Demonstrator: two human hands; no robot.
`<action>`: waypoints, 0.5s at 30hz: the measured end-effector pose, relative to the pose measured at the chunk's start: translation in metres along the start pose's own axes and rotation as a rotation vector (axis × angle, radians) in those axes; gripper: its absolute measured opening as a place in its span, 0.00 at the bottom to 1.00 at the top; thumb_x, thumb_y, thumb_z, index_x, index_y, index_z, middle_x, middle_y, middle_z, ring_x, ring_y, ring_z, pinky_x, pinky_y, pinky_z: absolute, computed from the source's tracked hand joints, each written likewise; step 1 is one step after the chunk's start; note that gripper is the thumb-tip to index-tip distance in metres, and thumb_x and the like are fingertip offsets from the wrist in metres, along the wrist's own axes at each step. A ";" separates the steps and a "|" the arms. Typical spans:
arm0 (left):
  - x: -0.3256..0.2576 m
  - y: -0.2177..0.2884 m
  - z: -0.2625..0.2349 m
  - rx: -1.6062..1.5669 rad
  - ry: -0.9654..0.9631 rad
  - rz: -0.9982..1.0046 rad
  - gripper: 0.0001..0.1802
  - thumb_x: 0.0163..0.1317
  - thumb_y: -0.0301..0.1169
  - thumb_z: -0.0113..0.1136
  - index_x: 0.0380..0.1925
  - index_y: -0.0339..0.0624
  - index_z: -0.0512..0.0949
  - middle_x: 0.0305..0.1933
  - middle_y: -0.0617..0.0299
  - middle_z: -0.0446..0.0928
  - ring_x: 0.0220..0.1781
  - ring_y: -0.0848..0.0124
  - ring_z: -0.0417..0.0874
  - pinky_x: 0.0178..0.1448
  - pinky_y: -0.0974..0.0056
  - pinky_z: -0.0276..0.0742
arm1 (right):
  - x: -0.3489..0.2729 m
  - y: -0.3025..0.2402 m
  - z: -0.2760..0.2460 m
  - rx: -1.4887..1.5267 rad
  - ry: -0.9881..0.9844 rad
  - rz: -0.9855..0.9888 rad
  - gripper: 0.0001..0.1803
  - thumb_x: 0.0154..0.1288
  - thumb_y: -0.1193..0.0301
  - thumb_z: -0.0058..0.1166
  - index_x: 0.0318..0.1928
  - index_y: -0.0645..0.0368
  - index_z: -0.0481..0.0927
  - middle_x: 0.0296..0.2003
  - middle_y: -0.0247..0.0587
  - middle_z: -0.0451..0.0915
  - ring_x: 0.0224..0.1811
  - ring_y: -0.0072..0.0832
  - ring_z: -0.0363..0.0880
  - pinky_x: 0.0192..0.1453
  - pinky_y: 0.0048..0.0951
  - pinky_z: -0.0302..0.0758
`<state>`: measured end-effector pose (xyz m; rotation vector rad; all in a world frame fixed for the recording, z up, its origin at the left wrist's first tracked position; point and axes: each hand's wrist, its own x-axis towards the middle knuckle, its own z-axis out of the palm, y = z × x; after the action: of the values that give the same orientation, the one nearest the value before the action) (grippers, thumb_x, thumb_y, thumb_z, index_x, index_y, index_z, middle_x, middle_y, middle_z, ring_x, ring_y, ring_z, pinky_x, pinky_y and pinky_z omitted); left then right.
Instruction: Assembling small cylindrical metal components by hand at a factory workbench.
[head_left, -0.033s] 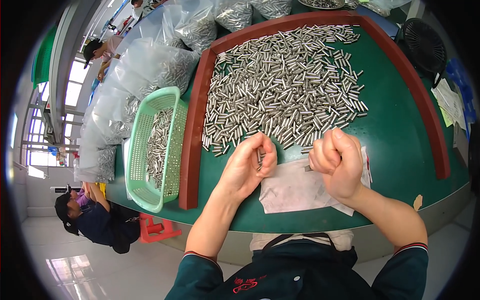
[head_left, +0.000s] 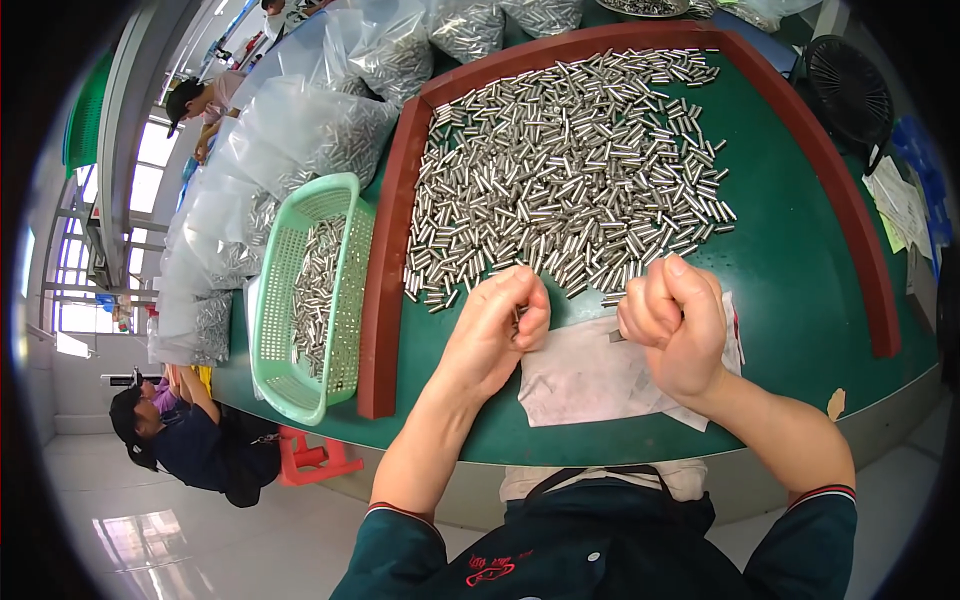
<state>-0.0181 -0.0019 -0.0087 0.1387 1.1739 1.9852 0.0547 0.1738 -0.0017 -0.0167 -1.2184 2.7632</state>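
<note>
A wide heap of short, shiny metal pins [head_left: 570, 170] covers much of the green table. At its near edge my left hand [head_left: 500, 325] is curled closed around a few metal pins, only bits of which show between the fingers. To its right my right hand [head_left: 680, 325] makes a fist, thumb on top. The end of a small grey metal piece [head_left: 616, 337] pokes out below its fingers; the rest is hidden in the fist. Beneath both hands lies a stained, pale cloth [head_left: 590, 385].
A dark red wooden frame [head_left: 378, 330] borders the heap. Left of it stands a light green plastic basket [head_left: 275, 290] with more pins. Clear bags of pins [head_left: 350, 140] line the table's left and far sides. A black fan [head_left: 848, 90] stands far right. Other people sit at left.
The fingers of my left hand have curled in slightly, so less of the pins in it shows. My right hand has stayed in place.
</note>
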 end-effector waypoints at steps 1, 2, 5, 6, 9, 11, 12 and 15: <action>0.000 -0.001 0.004 0.255 0.106 0.080 0.11 0.63 0.33 0.46 0.27 0.39 0.72 0.16 0.69 0.64 0.16 0.82 0.59 0.21 0.75 0.53 | 0.000 0.000 0.000 0.000 0.003 0.001 0.22 0.64 0.67 0.32 0.12 0.54 0.54 0.08 0.28 0.53 0.12 0.15 0.46 0.17 0.21 0.46; 0.000 -0.003 0.010 0.510 0.211 0.160 0.09 0.61 0.31 0.51 0.26 0.39 0.74 0.15 0.71 0.64 0.17 0.84 0.60 0.22 0.76 0.54 | 0.000 0.000 -0.001 -0.002 0.003 0.001 0.22 0.64 0.67 0.31 0.12 0.54 0.54 0.08 0.28 0.53 0.12 0.15 0.46 0.17 0.21 0.46; 0.005 -0.012 0.025 1.112 0.311 0.432 0.04 0.50 0.24 0.60 0.27 0.36 0.77 0.11 0.69 0.62 0.16 0.84 0.62 0.20 0.74 0.58 | 0.002 0.000 0.000 0.004 0.004 0.004 0.22 0.64 0.67 0.31 0.12 0.54 0.54 0.08 0.28 0.54 0.12 0.16 0.46 0.17 0.21 0.47; 0.005 -0.015 0.026 1.228 0.321 0.457 0.07 0.48 0.22 0.62 0.30 0.36 0.79 0.12 0.72 0.60 0.15 0.85 0.57 0.19 0.76 0.54 | 0.001 0.000 0.000 0.011 0.007 0.006 0.21 0.64 0.67 0.31 0.12 0.54 0.54 0.08 0.28 0.54 0.12 0.16 0.46 0.17 0.21 0.47; 0.013 -0.019 0.031 1.406 0.291 0.652 0.09 0.45 0.22 0.63 0.30 0.37 0.78 0.11 0.66 0.59 0.12 0.79 0.58 0.17 0.72 0.57 | 0.001 0.001 -0.001 0.009 0.003 -0.002 0.22 0.64 0.67 0.31 0.12 0.54 0.54 0.08 0.28 0.54 0.12 0.16 0.46 0.17 0.21 0.47; 0.018 -0.021 0.029 1.424 0.292 0.657 0.09 0.45 0.22 0.63 0.30 0.37 0.78 0.10 0.65 0.60 0.12 0.78 0.58 0.17 0.71 0.58 | 0.001 0.001 -0.001 -0.003 0.008 0.000 0.22 0.64 0.67 0.31 0.12 0.54 0.54 0.08 0.28 0.54 0.12 0.16 0.46 0.17 0.21 0.47; 0.020 -0.022 0.029 1.444 0.285 0.663 0.09 0.45 0.23 0.63 0.30 0.37 0.78 0.10 0.65 0.60 0.12 0.77 0.59 0.17 0.70 0.58 | 0.001 0.001 0.000 -0.015 0.019 -0.004 0.22 0.65 0.67 0.31 0.12 0.54 0.54 0.08 0.28 0.54 0.12 0.16 0.46 0.17 0.21 0.47; 0.023 -0.024 0.028 1.428 0.288 0.613 0.08 0.46 0.23 0.63 0.28 0.36 0.78 0.10 0.65 0.61 0.11 0.77 0.60 0.17 0.70 0.59 | 0.001 0.001 0.000 -0.004 0.024 0.002 0.22 0.65 0.66 0.31 0.12 0.54 0.54 0.08 0.28 0.53 0.12 0.16 0.46 0.17 0.21 0.47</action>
<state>-0.0064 0.0386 -0.0181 1.0365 2.7796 1.1930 0.0533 0.1730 -0.0028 -0.0510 -1.2188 2.7543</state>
